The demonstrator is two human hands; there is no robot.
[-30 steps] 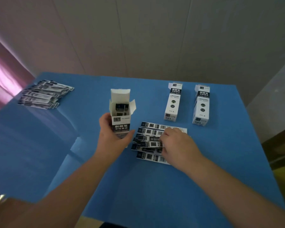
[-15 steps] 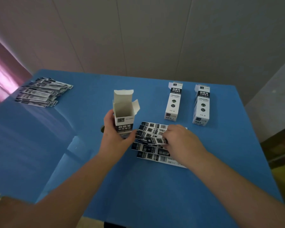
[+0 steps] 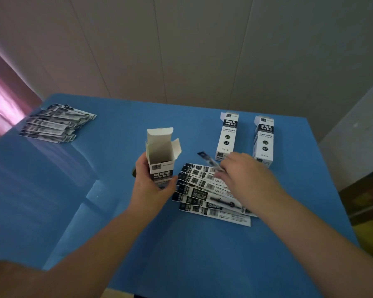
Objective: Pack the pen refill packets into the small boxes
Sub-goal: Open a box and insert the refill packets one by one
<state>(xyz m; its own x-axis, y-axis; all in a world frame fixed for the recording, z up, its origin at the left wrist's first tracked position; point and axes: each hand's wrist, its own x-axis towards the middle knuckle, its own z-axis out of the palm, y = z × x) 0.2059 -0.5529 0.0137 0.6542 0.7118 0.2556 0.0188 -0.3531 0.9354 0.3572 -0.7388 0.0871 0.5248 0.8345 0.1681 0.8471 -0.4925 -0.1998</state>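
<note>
My left hand (image 3: pixel 151 190) grips a small white and black box (image 3: pixel 161 157) upright near the table's middle, its top flaps open. Just to its right lies a fanned pile of pen refill packets (image 3: pixel 205 190). My right hand (image 3: pixel 243 177) is over that pile and pinches one packet (image 3: pixel 209 161), lifted off the pile with its dark end pointing up and left toward the box. The packet is blurred by motion.
Two shut boxes (image 3: pixel 227 136) (image 3: pixel 264 140) stand upright behind my right hand. A second pile of packets (image 3: pixel 54 123) lies at the far left of the blue table (image 3: pixel 95 211). A wall runs behind the table; its right edge drops off near the boxes.
My right hand has pinched a packet out of the pile and raised it toward the box. My left hand has shifted the box slightly up and tilted it.
</note>
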